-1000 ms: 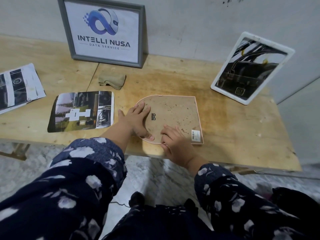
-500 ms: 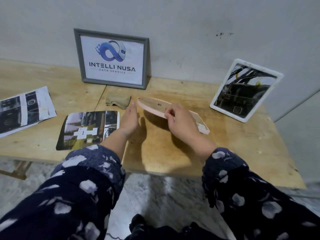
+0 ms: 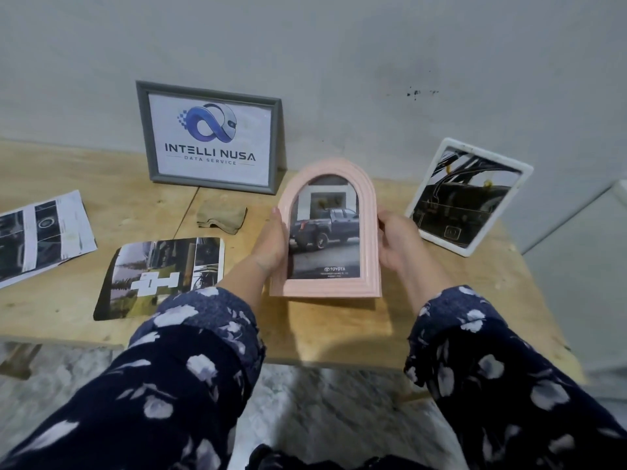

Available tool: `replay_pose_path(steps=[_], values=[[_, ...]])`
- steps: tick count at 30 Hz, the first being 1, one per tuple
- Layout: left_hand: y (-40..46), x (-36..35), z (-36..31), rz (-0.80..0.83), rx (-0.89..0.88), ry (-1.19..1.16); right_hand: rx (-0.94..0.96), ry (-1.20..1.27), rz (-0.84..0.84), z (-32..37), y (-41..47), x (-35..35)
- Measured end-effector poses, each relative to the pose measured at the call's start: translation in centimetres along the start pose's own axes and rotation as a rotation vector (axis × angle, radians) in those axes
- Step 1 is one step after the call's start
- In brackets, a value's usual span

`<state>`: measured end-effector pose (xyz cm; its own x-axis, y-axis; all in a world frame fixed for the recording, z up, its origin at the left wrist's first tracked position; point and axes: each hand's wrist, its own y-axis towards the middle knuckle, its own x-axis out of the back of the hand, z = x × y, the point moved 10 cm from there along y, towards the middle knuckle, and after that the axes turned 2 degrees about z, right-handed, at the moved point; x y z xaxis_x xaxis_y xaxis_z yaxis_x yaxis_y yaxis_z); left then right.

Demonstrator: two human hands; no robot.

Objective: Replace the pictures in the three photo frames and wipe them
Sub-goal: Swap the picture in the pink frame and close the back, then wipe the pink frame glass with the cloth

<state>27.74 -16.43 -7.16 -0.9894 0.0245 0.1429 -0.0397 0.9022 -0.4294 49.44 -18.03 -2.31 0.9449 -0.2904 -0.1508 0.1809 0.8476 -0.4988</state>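
I hold a pink arched photo frame (image 3: 325, 286) upright above the wooden table (image 3: 339, 334), its front facing me with a picture of a dark pickup truck inside. My left hand (image 3: 271, 242) grips its left edge and my right hand (image 3: 398, 242) grips its right edge. A grey frame (image 3: 210, 140) with a logo print stands against the wall behind. A white frame (image 3: 468, 195) with a dark picture leans at the right. A folded tan cloth (image 3: 220, 215) lies between the grey frame and my left hand.
A loose printed photo (image 3: 159, 279) lies on the table left of my left arm. More printed sheets (image 3: 37, 235) lie at the far left edge. The grey wall (image 3: 339, 62) rises right behind the table. The table's front edge runs just below the pink frame.
The pink frame lay face down on the table, was lifted and turned over, and now stands upright in both hands with its picture facing me.
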Motion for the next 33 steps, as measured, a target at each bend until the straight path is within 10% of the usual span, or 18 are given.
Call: replay_pose_path(steps=[23,33], values=[[2.3,2.5,4.3,-0.105,0.064,0.684,-0.209,-0.671,-0.289,-9.0,6.3,4.1],[3.1,12.1,3.0,-0.216,0.06,1.073,0.264,-1.267,0.007,-4.9,5.8,-10.6]])
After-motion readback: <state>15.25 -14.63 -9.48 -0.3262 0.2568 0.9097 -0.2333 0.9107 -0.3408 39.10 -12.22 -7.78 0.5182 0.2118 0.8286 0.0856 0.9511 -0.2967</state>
